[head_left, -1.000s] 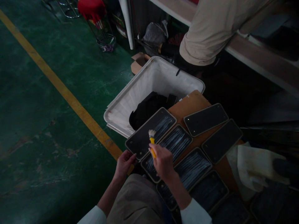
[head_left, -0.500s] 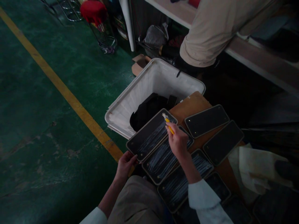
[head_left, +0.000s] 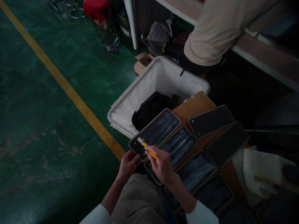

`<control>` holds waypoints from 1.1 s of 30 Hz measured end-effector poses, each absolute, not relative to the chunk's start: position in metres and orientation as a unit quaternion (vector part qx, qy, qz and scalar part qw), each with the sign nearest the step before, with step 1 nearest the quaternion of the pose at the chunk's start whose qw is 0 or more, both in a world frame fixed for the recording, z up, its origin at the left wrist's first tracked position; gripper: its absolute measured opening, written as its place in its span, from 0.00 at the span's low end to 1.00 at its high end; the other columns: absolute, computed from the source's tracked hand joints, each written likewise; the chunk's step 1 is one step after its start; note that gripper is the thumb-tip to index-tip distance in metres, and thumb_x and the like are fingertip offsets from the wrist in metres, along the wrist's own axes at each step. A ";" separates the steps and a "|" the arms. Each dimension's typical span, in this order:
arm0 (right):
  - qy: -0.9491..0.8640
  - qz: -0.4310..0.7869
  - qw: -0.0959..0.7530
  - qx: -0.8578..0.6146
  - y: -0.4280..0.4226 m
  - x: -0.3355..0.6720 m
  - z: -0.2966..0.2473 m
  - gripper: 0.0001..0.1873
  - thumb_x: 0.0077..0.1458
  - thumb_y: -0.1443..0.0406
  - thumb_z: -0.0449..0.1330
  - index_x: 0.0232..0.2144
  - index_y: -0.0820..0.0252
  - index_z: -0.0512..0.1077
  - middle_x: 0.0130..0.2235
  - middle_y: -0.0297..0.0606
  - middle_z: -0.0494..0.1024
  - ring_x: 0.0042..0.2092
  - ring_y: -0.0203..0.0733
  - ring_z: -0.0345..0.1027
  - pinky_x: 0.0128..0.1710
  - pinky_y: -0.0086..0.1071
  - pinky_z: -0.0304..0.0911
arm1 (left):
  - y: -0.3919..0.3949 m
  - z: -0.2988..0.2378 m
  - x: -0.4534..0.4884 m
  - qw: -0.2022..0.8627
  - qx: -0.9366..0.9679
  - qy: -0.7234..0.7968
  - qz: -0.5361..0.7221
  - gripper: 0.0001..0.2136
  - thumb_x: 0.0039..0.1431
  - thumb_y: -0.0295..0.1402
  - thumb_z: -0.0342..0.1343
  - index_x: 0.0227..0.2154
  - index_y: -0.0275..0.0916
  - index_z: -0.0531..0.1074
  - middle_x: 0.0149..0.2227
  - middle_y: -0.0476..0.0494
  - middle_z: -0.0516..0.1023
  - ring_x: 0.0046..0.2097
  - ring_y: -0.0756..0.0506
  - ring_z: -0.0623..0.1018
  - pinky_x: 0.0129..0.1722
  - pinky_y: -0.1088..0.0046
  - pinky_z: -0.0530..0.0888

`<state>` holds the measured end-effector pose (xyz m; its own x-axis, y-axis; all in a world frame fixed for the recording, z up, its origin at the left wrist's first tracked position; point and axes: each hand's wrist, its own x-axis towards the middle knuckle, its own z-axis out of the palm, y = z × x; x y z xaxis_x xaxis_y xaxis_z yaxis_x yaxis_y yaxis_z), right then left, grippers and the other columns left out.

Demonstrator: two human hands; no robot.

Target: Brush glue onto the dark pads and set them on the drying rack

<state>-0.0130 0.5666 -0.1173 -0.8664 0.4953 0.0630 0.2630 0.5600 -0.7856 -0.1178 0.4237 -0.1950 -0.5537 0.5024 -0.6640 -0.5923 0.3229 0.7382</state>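
Right hand (head_left: 161, 162) grips slim yellow-handled brush (head_left: 144, 144), whitish bristles at near end of black, pale-rimmed rectangular panel (head_left: 155, 132), lying along left edge of flat brown board (head_left: 198, 101). Left hand (head_left: 128, 163) pinches panel's near corner. Risks: loosened pinch, panel slipping toward white plastic bin (head_left: 187, 82); low wrist, smeared streaks.

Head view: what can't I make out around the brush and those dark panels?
All in the head view:
Brush handle: partly covered by the right hand.
Bristles: blurred.
Panel behind that hand: partly covered by it.
White bin: floor mostly hidden by dark contents.
Co-worker: partly cut off by the top edge.
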 end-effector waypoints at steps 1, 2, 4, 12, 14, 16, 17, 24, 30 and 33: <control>-0.872 0.397 0.161 -0.236 0.583 -0.016 -0.117 0.12 0.66 0.65 0.51 0.49 0.57 0.68 0.44 0.38 0.80 0.44 0.37 0.74 0.45 0.30 0.66 | 0.424 -0.194 -0.118 0.472 -0.035 0.660 0.584 0.17 0.43 0.41 0.68 0.31 0.36 0.73 0.23 0.49 0.77 0.23 0.50 0.72 0.24 0.75 0.69; -0.876 0.365 0.180 -0.257 0.600 -0.019 -0.119 0.12 0.66 0.65 0.51 0.49 0.57 0.68 0.45 0.39 0.80 0.45 0.38 0.74 0.45 0.30 0.66 | 0.425 -0.193 -0.118 0.473 -0.036 0.657 0.586 0.17 0.43 0.41 0.68 0.31 0.36 0.73 0.23 0.49 0.77 0.23 0.51 0.72 0.24 0.75 0.69; -0.889 0.294 0.196 -0.292 0.630 -0.025 -0.126 0.12 0.66 0.64 0.50 0.49 0.57 0.68 0.46 0.40 0.80 0.45 0.39 0.74 0.44 0.31 0.66 | 0.426 -0.192 -0.118 0.475 -0.039 0.654 0.588 0.18 0.41 0.41 0.69 0.31 0.35 0.73 0.22 0.49 0.77 0.22 0.51 0.72 0.23 0.75 0.69; -0.922 0.319 0.069 -0.207 0.567 -0.023 -0.137 0.12 0.65 0.65 0.51 0.49 0.56 0.68 0.38 0.38 0.80 0.39 0.39 0.73 0.40 0.32 0.62 | 0.428 -0.190 -0.120 0.470 -0.031 0.654 0.593 0.17 0.40 0.40 0.70 0.29 0.35 0.74 0.22 0.50 0.76 0.22 0.51 0.71 0.23 0.76 0.68; -0.898 0.393 0.068 -0.185 0.539 -0.018 -0.133 0.12 0.65 0.65 0.51 0.49 0.55 0.68 0.40 0.37 0.79 0.41 0.39 0.73 0.41 0.32 0.64 | 0.428 -0.189 -0.120 0.464 -0.037 0.651 0.600 0.17 0.38 0.39 0.70 0.29 0.35 0.74 0.25 0.48 0.78 0.26 0.50 0.73 0.26 0.75 0.70; -0.852 0.474 0.092 -0.204 0.527 -0.014 -0.130 0.12 0.65 0.64 0.50 0.49 0.55 0.68 0.40 0.36 0.79 0.40 0.37 0.74 0.40 0.30 0.66 | 0.427 -0.189 -0.119 0.464 -0.051 0.649 0.600 0.17 0.37 0.38 0.70 0.30 0.35 0.74 0.27 0.48 0.79 0.28 0.49 0.75 0.28 0.75 0.72; -0.822 0.510 0.108 -0.229 0.528 -0.012 -0.130 0.12 0.65 0.64 0.50 0.48 0.55 0.68 0.38 0.35 0.79 0.37 0.35 0.74 0.38 0.28 0.67 | 0.427 -0.190 -0.119 0.468 -0.054 0.650 0.596 0.17 0.38 0.38 0.70 0.31 0.35 0.74 0.27 0.48 0.79 0.28 0.49 0.75 0.28 0.75 0.71; -0.812 0.386 0.224 -0.376 0.629 0.007 -0.141 0.12 0.66 0.62 0.51 0.47 0.57 0.70 0.42 0.38 0.79 0.34 0.34 0.74 0.37 0.29 0.68 | 0.423 -0.199 -0.117 0.470 -0.018 0.671 0.574 0.15 0.44 0.39 0.68 0.30 0.35 0.72 0.23 0.50 0.76 0.23 0.51 0.72 0.24 0.75 0.69; -0.916 0.215 0.154 -0.302 0.621 0.016 -0.137 0.12 0.65 0.65 0.52 0.48 0.59 0.70 0.40 0.40 0.80 0.39 0.40 0.74 0.39 0.33 0.64 | 0.420 -0.202 -0.116 0.469 -0.008 0.677 0.567 0.14 0.47 0.39 0.67 0.32 0.35 0.72 0.24 0.51 0.76 0.24 0.52 0.72 0.25 0.77 0.69; -0.923 0.280 0.096 -0.244 0.558 0.021 -0.133 0.11 0.65 0.64 0.52 0.48 0.58 0.69 0.34 0.37 0.80 0.35 0.39 0.73 0.35 0.34 0.61 | 0.420 -0.203 -0.114 0.470 -0.010 0.676 0.568 0.15 0.47 0.38 0.67 0.33 0.35 0.72 0.26 0.50 0.77 0.25 0.52 0.72 0.26 0.77 0.69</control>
